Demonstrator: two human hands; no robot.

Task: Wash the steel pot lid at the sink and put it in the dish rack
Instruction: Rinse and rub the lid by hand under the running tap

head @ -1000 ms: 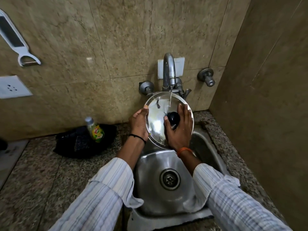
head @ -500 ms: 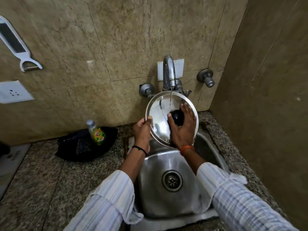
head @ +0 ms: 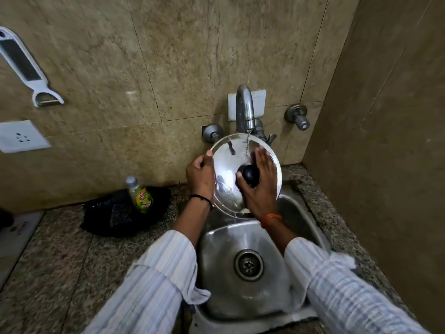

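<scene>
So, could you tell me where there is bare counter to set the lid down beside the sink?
Bare granite counter lies left of the sink, in front of the black cloth holding the soap bottle. The right strip against the side wall is narrow. Under the tap, both hands crowd the lid.

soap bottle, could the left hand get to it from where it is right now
Probably yes, once it lets go. The left hand grips the lid rim, and the soap bottle stands on the counter to its left with nothing between them.
</scene>
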